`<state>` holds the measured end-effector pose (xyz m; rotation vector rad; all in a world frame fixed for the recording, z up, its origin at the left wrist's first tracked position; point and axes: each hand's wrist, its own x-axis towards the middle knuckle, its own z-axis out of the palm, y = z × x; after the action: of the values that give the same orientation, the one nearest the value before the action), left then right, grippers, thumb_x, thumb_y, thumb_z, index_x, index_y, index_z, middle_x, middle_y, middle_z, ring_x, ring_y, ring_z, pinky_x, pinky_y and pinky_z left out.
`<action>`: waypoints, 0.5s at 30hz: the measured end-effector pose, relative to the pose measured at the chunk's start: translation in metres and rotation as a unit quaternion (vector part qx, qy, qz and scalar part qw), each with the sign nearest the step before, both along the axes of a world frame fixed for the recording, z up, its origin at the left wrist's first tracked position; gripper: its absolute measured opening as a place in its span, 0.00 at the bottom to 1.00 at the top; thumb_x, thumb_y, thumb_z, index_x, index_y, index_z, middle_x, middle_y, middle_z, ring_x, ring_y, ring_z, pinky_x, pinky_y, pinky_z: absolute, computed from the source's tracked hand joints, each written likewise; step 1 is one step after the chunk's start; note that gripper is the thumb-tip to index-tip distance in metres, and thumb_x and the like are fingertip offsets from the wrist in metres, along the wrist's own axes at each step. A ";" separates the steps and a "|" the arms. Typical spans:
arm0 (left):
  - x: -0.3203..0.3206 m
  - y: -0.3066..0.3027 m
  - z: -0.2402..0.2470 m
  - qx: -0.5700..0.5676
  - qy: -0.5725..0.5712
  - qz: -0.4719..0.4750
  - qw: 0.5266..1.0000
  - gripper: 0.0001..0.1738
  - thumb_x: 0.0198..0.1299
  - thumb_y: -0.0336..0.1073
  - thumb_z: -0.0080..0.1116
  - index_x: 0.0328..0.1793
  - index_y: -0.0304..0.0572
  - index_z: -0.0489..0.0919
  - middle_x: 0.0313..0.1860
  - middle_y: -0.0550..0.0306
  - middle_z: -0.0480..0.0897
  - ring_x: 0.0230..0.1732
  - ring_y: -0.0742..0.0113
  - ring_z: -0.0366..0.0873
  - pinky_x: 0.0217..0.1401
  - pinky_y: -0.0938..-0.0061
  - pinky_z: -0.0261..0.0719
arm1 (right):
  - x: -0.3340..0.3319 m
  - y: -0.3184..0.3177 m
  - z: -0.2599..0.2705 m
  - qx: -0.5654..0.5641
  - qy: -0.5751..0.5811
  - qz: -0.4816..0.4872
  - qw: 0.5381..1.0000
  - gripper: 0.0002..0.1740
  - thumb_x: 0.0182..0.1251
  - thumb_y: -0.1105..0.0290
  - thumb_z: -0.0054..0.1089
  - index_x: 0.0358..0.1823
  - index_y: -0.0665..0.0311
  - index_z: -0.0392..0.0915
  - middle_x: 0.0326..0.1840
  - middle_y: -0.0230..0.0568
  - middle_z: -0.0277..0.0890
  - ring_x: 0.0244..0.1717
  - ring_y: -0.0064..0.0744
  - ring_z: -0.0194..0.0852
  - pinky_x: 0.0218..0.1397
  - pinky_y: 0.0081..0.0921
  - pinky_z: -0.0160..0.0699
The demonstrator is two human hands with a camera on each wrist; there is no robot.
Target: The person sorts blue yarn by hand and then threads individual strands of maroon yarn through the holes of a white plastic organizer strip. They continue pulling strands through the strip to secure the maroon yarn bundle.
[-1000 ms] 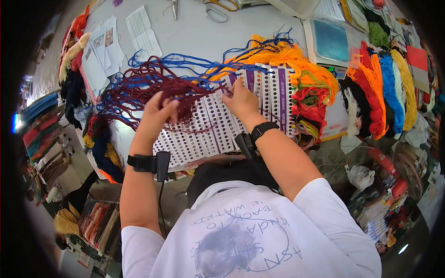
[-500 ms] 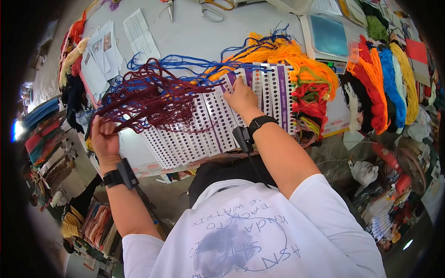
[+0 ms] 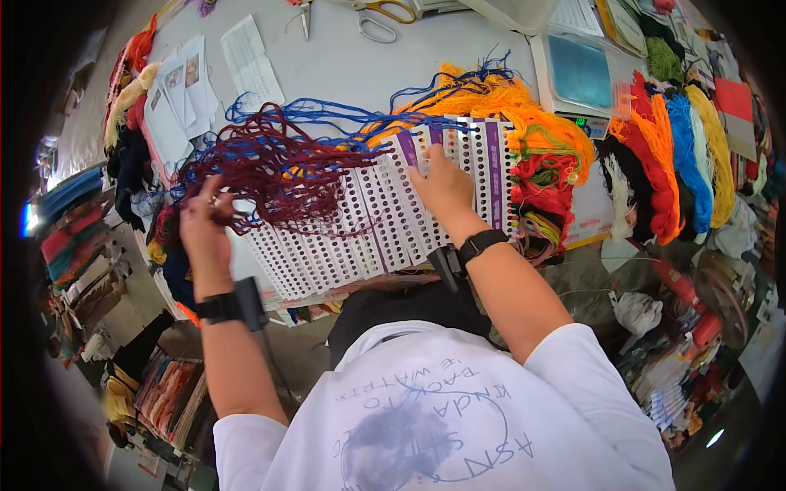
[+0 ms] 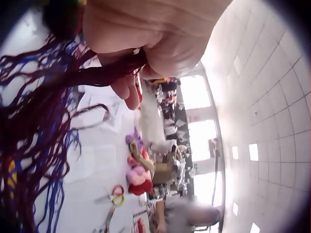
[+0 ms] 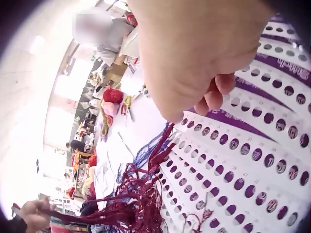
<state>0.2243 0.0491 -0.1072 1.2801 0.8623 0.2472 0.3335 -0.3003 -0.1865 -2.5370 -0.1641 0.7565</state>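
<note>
A tangled bunch of maroon thread lies over the left part of a row of white and purple punched thread cards. At the left end of the bunch, my left hand grips some of it; in the left wrist view the maroon strands run between fingers and palm. My right hand pinches the cards near their far edge, with fingers curled in the right wrist view. Maroon strands hang from the card edge beside its thumb. Blue thread trails behind the maroon.
Orange thread and red and green threads fill the cards' right end. A scale with a plastic box stands behind. Hanks hang at the right edge. Scissors and papers lie at the back.
My left hand swung left and toward me, drawing maroon strands out, then came partly back right and away from me. My right hand stays at the cards, shifted slightly right.
</note>
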 end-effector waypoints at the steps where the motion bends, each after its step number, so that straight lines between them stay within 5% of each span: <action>1: 0.007 -0.038 -0.006 -0.050 -0.002 -0.002 0.999 0.11 0.62 0.36 0.58 0.45 0.34 0.77 0.39 0.52 0.81 0.31 0.69 0.81 0.31 0.81 0.78 | -0.001 -0.003 0.000 -0.040 -0.017 0.000 0.999 0.24 0.60 0.53 0.58 0.45 0.65 0.66 0.34 0.48 0.80 0.35 0.47 0.81 0.34 0.42 0.78; 3: 0.014 -0.092 -0.032 -0.058 0.121 -0.070 0.988 0.12 0.60 0.39 0.61 0.43 0.38 0.76 0.36 0.56 0.82 0.30 0.70 0.82 0.28 0.82 0.77 | 0.001 -0.005 -0.008 -0.055 -0.028 -0.004 0.998 0.22 0.58 0.52 0.61 0.43 0.61 0.67 0.28 0.46 0.80 0.29 0.47 0.81 0.32 0.39 0.77; 7: 0.028 -0.176 -0.078 -0.144 0.110 -0.138 0.974 0.10 0.62 0.28 0.52 0.34 0.43 0.63 0.52 0.41 0.78 0.39 0.62 0.83 0.34 0.80 0.78 | 0.002 0.000 -0.016 -0.094 -0.021 0.039 0.995 0.20 0.59 0.54 0.58 0.41 0.62 0.68 0.27 0.46 0.80 0.28 0.47 0.81 0.30 0.40 0.78; 9: 0.038 -0.200 -0.101 -0.066 0.114 -0.180 0.975 0.08 0.62 0.29 0.54 0.37 0.37 0.66 0.52 0.46 0.79 0.41 0.64 0.82 0.36 0.79 0.77 | 0.004 0.001 -0.017 -0.081 -0.040 0.039 0.995 0.15 0.58 0.59 0.56 0.38 0.63 0.69 0.26 0.46 0.80 0.27 0.49 0.80 0.30 0.42 0.78; 11: 0.051 -0.214 -0.116 0.093 0.110 -0.197 0.970 0.13 0.55 0.31 0.60 0.29 0.37 0.65 0.39 0.48 0.83 0.35 0.65 0.83 0.34 0.73 0.77 | 0.000 0.002 -0.015 -0.076 -0.051 0.053 0.994 0.14 0.58 0.60 0.56 0.37 0.63 0.69 0.25 0.46 0.79 0.26 0.49 0.80 0.29 0.42 0.78; 15: 0.071 -0.222 -0.119 0.252 0.150 -0.203 0.934 0.14 0.52 0.32 0.62 0.28 0.36 0.66 0.30 0.52 0.82 0.31 0.61 0.81 0.33 0.69 0.76 | -0.012 0.003 -0.016 -0.041 -0.087 0.058 0.994 0.12 0.57 0.62 0.55 0.35 0.62 0.70 0.24 0.46 0.79 0.25 0.50 0.79 0.29 0.44 0.77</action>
<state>0.2957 -0.1733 -0.2266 1.9823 0.7892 -0.0702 0.3216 -0.2969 -0.2026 -2.6894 -0.3473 0.5947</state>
